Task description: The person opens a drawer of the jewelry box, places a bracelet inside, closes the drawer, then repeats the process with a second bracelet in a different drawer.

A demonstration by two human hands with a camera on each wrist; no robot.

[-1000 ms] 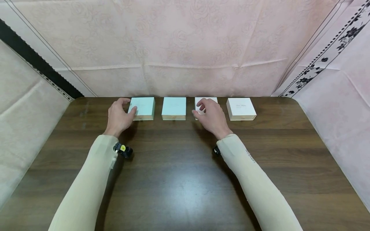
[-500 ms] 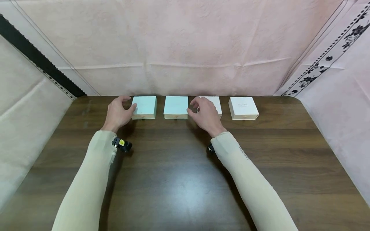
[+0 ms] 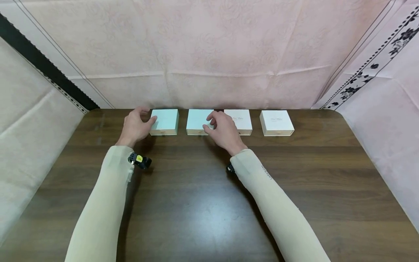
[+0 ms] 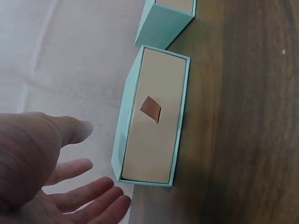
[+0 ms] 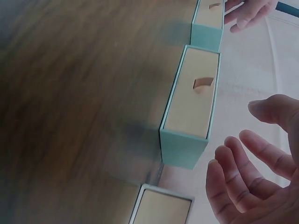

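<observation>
In the head view, a row of small drawer boxes lines the table's back edge. My left hand (image 3: 133, 125) is beside the left teal box (image 3: 167, 118), its thumb overlapping the lid's left edge. The left wrist view shows that hand's fingers spread, by the beige drawer front (image 4: 152, 149) with its brown pull tab (image 4: 151, 110). My right hand (image 3: 225, 134) hovers with loosely bent fingers by the right side of the second teal box (image 3: 197, 117). The right wrist view shows nothing between the right hand's fingers and a gap to the teal box (image 5: 184, 151).
Two white boxes, one partly behind the right hand (image 3: 241, 117) and one at the row's right end (image 3: 276, 120), carry small print on their lids. The brown wooden table (image 3: 190, 189) extends in front. Pale patterned cloth (image 3: 209, 47) hangs right behind the boxes.
My right hand has moved left, from over the nearer white box to the second teal box's right side. The left hand stays by the left teal box. The boxes keep their places.
</observation>
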